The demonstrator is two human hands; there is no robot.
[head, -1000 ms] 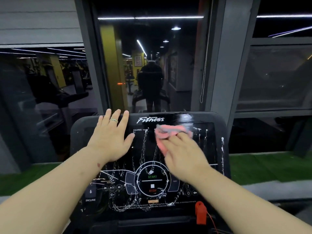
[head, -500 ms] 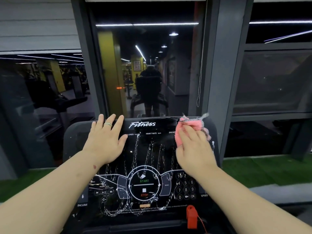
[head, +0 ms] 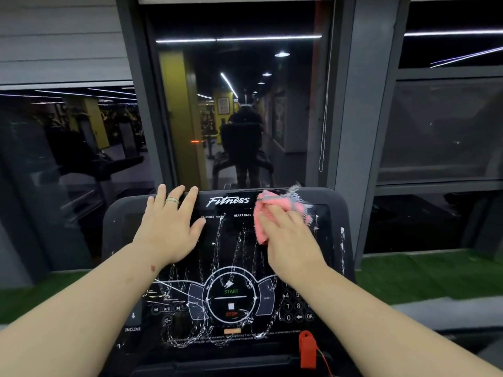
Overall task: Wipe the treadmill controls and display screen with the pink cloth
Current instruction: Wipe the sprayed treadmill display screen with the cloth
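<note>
Our right hand (head: 292, 240) has carried the crumpled pink cloth (head: 275, 210) from mid-screen to the glossy black treadmill console's (head: 234, 257) upper right, fingers flat on it, left hand (head: 170, 227) spread steadying, so wet streaks below remain.

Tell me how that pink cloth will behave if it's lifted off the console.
The pink cloth is bunched in folds under the right hand, so it would probably hang limp. Its frayed edge suggests thin, light fabric. The treadmill console carries white streaks, so the cloth may be damp and cling a little.
</note>
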